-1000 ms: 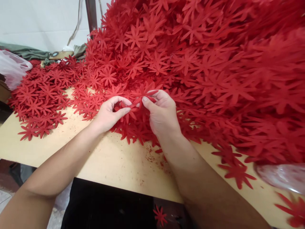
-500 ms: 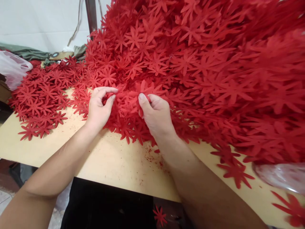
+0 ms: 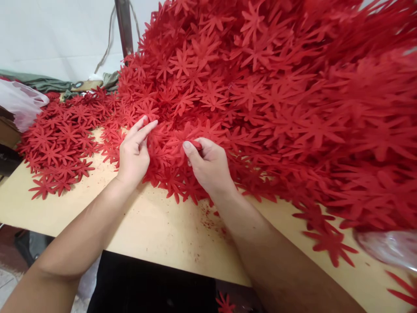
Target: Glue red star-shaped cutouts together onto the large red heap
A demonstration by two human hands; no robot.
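While our right hand (image 3: 208, 167) pinches one red felt flower (image 3: 187, 141) between thumb and forefinger at the foot of the big heap (image 3: 276, 100), our left hand (image 3: 133, 152) lies open, fingers flat on neighbouring flowers, apparently steadying them. Loose flowers (image 3: 58, 148) spread across the desk (image 3: 156, 226).

Bright, even light, soft shadows; the right edge is blurred and stretched.

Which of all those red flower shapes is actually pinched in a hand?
The red flower at the heap's near edge, pinched by the right hand; the left hand only rests open on others.
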